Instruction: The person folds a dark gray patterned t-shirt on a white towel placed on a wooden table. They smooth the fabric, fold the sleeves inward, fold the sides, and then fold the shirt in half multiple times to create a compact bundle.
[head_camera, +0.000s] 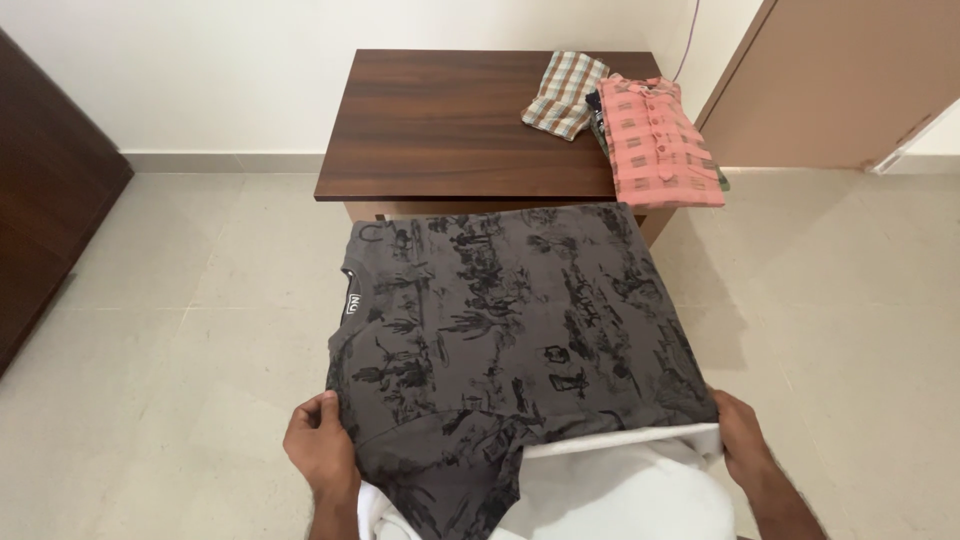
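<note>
Ahead of you stands a dark wooden table (440, 125) against the white wall (250, 60). On its right end lies a folded checked cloth (563, 93) in green and tan, and just beside it a folded pink checked shirt (660, 140) that overhangs the table's right edge. A dark garment (597, 115) peeks out between them. To your left is a dark wooden cabinet (40, 200); at upper right, a tan door (840, 80). The floor (180, 330) is pale tile.

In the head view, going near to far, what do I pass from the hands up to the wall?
White cloth → left hand and right hand gripping the grey printed shirt → wooden table → folded pink shirt → folded plaid cloth → wall.
</note>
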